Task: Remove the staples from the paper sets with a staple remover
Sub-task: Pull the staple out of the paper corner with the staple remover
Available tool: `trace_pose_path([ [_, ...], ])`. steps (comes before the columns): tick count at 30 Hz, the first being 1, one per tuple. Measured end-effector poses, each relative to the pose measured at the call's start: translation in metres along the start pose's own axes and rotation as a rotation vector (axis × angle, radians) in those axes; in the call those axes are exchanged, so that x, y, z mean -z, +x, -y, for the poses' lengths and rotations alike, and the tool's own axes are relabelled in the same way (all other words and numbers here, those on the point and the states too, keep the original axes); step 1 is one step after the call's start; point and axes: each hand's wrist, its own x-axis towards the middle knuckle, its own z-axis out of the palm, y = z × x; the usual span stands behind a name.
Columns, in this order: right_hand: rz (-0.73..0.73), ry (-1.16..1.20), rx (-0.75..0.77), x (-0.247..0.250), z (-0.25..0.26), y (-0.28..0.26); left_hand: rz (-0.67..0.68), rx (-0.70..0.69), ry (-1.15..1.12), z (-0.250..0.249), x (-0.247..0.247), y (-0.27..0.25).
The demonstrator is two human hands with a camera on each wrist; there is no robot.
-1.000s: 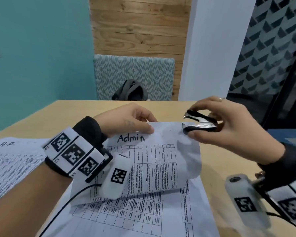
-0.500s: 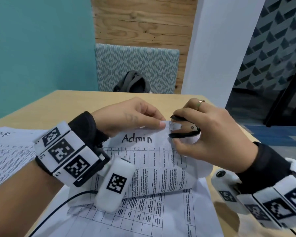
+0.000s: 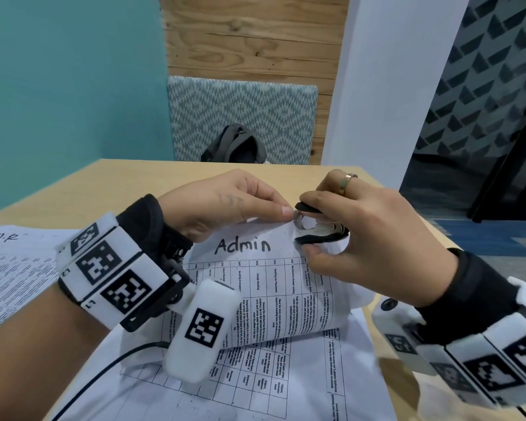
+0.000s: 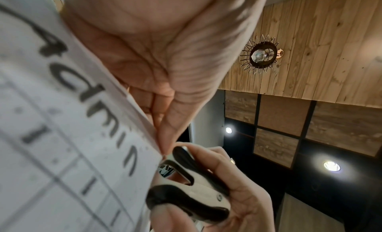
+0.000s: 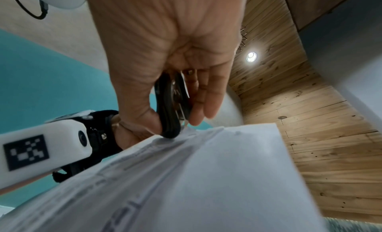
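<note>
- Staple remover (image 3: 319,226): gripped in right hand (image 3: 368,235), thumb under, fingers over; metal tips at top edge of "Admin" paper set (image 3: 271,287).
- Left hand (image 3: 225,205): pinches same top edge, just beside tips.
- Admin set: top lifted, rest curled on counter (image 3: 82,189).
- "HR" set (image 3: 9,268): flat, far left.

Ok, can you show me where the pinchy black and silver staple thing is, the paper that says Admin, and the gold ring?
black and silver staple remover (image 3: 319,230): head view, on its metal middle.
white paper set marked Admin (image 3: 274,287): head view, on the printed table.
gold ring (image 3: 346,181): head view, on the band.
</note>
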Motion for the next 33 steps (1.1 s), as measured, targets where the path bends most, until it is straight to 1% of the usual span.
trace_pose_path([
  [14, 0.012, -0.05, 0.067, -0.0001, -0.0002, -0.0011, 0.023, 0.022, -0.098, 0.0006, -0.0019, 0.0006],
  [25, -0.022, -0.059, 0.075, -0.0003, -0.0013, -0.0001, 0.023, 0.008, -0.073, 0.0015, -0.004, 0.0007],
  [29, -0.029, -0.037, 0.05, 0.0027, -0.0004, 0.001, 0.024, -0.001, -0.017, -0.0005, -0.0029, 0.0002],
  [33, -0.013, -0.016, 0.051, 0.0044, 0.0011, 0.0014, 0.073, -0.022, 0.037, 0.0008, -0.0009, -0.0008],
])
